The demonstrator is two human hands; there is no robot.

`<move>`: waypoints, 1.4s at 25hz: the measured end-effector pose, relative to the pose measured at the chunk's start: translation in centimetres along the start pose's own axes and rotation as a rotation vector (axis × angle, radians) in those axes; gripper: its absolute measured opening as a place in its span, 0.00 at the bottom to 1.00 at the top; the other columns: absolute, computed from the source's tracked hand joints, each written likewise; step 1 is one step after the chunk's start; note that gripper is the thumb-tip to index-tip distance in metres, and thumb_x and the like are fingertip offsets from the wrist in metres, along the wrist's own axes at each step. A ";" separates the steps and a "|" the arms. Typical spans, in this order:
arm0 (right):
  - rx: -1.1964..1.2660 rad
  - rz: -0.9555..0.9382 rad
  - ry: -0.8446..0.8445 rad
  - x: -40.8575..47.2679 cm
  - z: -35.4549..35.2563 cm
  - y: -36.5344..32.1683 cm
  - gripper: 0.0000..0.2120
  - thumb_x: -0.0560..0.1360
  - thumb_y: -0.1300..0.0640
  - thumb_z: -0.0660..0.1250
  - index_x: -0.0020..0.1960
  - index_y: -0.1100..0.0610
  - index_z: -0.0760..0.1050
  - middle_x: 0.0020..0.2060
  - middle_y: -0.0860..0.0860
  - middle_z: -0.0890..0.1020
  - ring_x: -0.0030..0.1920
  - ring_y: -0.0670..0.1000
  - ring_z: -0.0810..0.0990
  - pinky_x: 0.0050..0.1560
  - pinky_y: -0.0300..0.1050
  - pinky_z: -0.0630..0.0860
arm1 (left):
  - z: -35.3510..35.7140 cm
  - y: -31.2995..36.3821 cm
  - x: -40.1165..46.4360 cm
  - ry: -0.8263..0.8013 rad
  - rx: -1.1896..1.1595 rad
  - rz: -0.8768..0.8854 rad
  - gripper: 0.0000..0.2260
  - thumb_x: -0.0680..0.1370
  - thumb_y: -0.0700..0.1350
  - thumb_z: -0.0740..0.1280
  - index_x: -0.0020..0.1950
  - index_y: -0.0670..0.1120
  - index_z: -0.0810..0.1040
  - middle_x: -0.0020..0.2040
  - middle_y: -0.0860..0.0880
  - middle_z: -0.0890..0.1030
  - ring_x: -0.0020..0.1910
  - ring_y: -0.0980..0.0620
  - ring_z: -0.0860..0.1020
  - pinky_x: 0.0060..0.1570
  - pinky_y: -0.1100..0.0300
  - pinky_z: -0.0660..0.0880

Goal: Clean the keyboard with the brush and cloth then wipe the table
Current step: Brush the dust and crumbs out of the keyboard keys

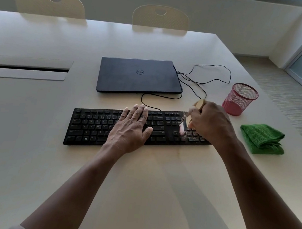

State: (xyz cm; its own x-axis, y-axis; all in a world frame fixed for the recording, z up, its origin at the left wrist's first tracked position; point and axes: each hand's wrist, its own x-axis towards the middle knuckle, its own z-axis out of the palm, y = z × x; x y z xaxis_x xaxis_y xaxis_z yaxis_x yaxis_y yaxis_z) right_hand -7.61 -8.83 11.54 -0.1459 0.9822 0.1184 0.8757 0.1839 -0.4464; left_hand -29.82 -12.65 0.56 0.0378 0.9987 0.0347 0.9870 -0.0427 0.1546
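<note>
Keyboard: your black keyboard [106, 128] lies flat on the table [27, 156] just in front of you, long side toward you, its cable running back toward the closed laptop [139, 76]. Pale crumbs speckle the right-hand number-pad end.

Brush: the brush [189, 123] stands tilted over that dirty end, wooden handle up, pale bristles down among the keys.

Right hand: your right hand [210, 121] is curled tight round the brush handle, low and close to the bristles.

Left hand: your left hand [133, 127] lies flat on the middle keys, fingers straight and together, pinning the board down.

Step in hand: judging by the crumbs, you are at the brushing stage, with the right end not yet clean.

How to do it well: keep the flat hand pressing so the board cannot skid. Use short, light strokes along the gaps between key rows, all in one direction toward the near right edge, so the grit collects on the table instead of sinking under the caps.

Cloth: the folded green cloth [263, 139] waits near the keyboard's right end, untouched; sweep away from it.

Risk: the red mesh cup [240, 98] stands close behind your brushing hand.
</note>
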 end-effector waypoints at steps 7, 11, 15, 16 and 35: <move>-0.015 0.012 -0.073 0.2 -0.3 0.9 0.15 0.81 0.48 0.61 0.49 0.57 0.81 0.37 0.54 0.86 0.40 0.56 0.84 0.48 0.54 0.83 | 0.1 0.1 0.1 0.000 0.007 -0.004 0.32 0.84 0.61 0.45 0.82 0.47 0.42 0.83 0.48 0.42 0.80 0.52 0.38 0.79 0.52 0.37; 0.057 0.003 0.008 0.0 0.3 0.7 0.15 0.82 0.47 0.61 0.51 0.56 0.80 0.40 0.54 0.86 0.43 0.58 0.84 0.50 0.52 0.81 | 0.2 0.0 0.1 -0.004 0.005 -0.008 0.32 0.83 0.61 0.45 0.82 0.47 0.41 0.83 0.48 0.42 0.80 0.53 0.38 0.79 0.52 0.37; 0.013 0.000 -0.117 -0.5 0.3 1.0 0.16 0.83 0.48 0.60 0.49 0.57 0.81 0.36 0.53 0.85 0.36 0.55 0.84 0.47 0.53 0.83 | 0.2 0.0 0.1 -0.004 0.007 -0.008 0.32 0.84 0.61 0.45 0.82 0.47 0.41 0.82 0.49 0.41 0.80 0.53 0.38 0.79 0.52 0.37; 0.023 0.006 -0.116 -0.4 0.0 1.0 0.16 0.83 0.48 0.60 0.48 0.57 0.81 0.35 0.53 0.85 0.35 0.55 0.84 0.46 0.54 0.84 | 0.2 0.1 0.1 -0.004 0.006 -0.008 0.32 0.84 0.61 0.45 0.82 0.47 0.41 0.82 0.49 0.41 0.80 0.53 0.38 0.79 0.52 0.37; -0.050 0.013 -0.008 -1.0 0.6 0.6 0.16 0.83 0.48 0.60 0.47 0.57 0.79 0.38 0.53 0.84 0.39 0.56 0.80 0.43 0.46 0.75 | 0.1 0.1 0.0 0.005 -0.002 -0.007 0.32 0.84 0.61 0.45 0.82 0.47 0.42 0.83 0.49 0.42 0.80 0.53 0.38 0.79 0.52 0.38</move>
State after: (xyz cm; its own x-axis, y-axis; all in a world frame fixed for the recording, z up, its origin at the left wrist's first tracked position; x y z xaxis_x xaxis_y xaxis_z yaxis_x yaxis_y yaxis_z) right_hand -7.21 -9.64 10.58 -0.1375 0.9848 0.1059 0.8997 0.1689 -0.4026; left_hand -29.74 -12.62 0.43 0.0302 0.9988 0.0382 0.9870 -0.0358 0.1568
